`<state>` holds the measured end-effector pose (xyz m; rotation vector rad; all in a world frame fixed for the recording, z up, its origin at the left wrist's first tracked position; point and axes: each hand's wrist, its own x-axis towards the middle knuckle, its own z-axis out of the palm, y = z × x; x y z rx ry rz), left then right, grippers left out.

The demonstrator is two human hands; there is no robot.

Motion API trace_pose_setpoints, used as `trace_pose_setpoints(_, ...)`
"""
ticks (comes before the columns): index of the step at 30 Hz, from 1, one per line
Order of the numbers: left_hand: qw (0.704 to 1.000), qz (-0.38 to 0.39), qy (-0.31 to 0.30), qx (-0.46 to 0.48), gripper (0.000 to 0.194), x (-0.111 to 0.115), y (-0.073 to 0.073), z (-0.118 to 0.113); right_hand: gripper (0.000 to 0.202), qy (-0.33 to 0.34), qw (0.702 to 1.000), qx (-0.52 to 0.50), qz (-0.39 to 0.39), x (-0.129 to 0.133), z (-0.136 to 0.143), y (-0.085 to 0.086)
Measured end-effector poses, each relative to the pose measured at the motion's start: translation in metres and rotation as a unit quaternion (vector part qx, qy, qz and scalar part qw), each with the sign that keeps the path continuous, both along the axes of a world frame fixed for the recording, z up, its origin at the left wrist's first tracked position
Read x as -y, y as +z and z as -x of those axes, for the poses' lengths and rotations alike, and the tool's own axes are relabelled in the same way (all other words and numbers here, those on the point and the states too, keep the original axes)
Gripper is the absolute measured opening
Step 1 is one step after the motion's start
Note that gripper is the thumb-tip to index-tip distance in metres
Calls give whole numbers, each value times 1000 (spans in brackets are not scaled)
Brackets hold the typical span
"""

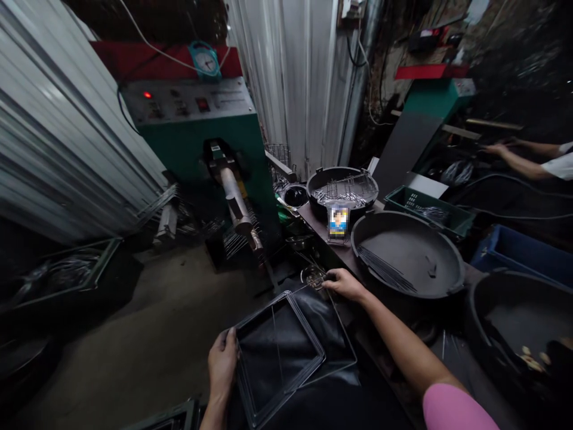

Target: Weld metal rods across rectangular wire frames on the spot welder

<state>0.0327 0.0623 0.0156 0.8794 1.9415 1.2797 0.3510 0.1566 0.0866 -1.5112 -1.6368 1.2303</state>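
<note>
My left hand (223, 362) is closed on the left corner of a stack of thin wire frames (308, 334), which rests over a dark apron (320, 310). Farther right, my right hand (344, 283) pinches the upper corner of a single wire frame (347, 334) that sticks out from the stack at an angle. Just beside the right fingertips sits a small round dish (312, 276) with small pieces in it. The metal arm of a machine (237, 209) points down toward the frames from above, apart from both hands.
A green machine body (206, 143) stands ahead. To the right are a black pan with wires (342, 191), another pan with thin rods (412, 254), a green crate (430, 209) and a blue bin (523, 257). Another person's hands (499, 149) work at far right.
</note>
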Motion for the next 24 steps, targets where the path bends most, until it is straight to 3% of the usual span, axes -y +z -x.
trace_pose_setpoints(3, 998, 43, -36, -10, 40, 1, 7, 4, 17, -43, 999, -30, -4, 1, -15, 16)
trace_pose_setpoints(6, 998, 47, -33, -39, 31, 3, 13, 6, 22, -44, 997, -57, -1, 5, -30, 33)
trace_pose_setpoints(11, 972, 78, -25, -221, 32, 8, 29, -2, 23, -9, 998, -60, -24, 21, -31, 55)
trace_pose_setpoints(13, 965, 34, -44, -256, 39, 8, 40, -10, 22, -7, 997, -64, -36, 27, -26, 60)
trace_pose_setpoints(16, 976, -57, -162, -132, 41, 7, 57, -29, 23, -14, 996, -75, -46, 30, -20, 61)
trace_pose_setpoints(19, 960, -82, -266, 45, 40, 8, 68, -55, 25, -28, 994, -96, -49, 28, -18, 55)
trace_pose_setpoints(21, 953, -87, -270, 110, 37, 9, 68, -72, 26, -44, 992, -114, -44, 26, -18, 49)
trace_pose_setpoints(24, 959, -92, -207, 168, 32, 7, 62, -92, 25, -68, 989, -128, -35, 23, -17, 43)
